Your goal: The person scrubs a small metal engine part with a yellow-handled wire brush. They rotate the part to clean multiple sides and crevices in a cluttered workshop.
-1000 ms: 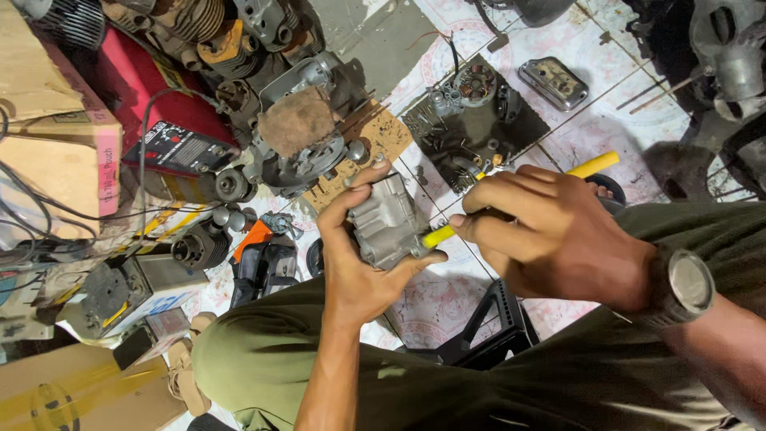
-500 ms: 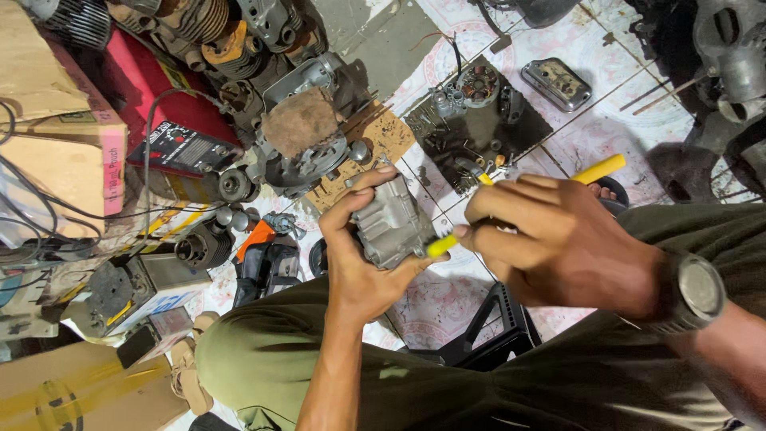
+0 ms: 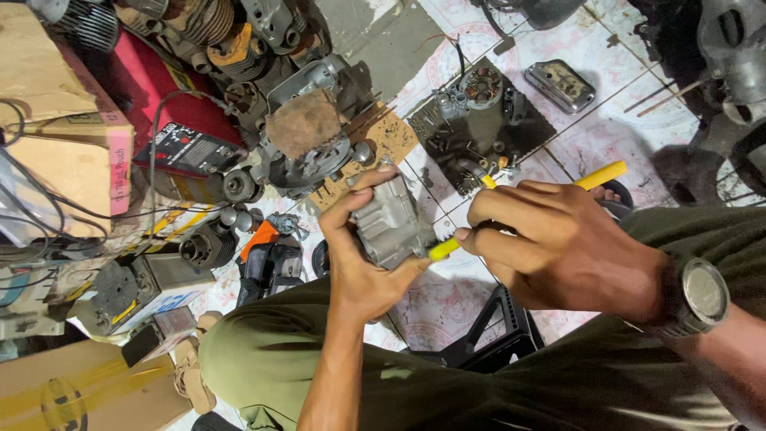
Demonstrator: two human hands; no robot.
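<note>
Right hand (image 3: 558,247) shifted lower, fingers clenching yellow tool (image 3: 444,248); left hand (image 3: 363,263) gripping engine part (image 3: 391,219); cluttered tiled floor (image 3: 638,128).

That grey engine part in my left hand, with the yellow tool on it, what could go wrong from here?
1. The left hand alone holds the engine part in mid-air, unsupported; a hard push might twist it loose and drop it on the tiled floor.
2. The yellow tool in the right hand points towards the left palm; a slip could jab it.
3. Small parts lie on the dark mat below; anything that falls could get lost among them.
</note>
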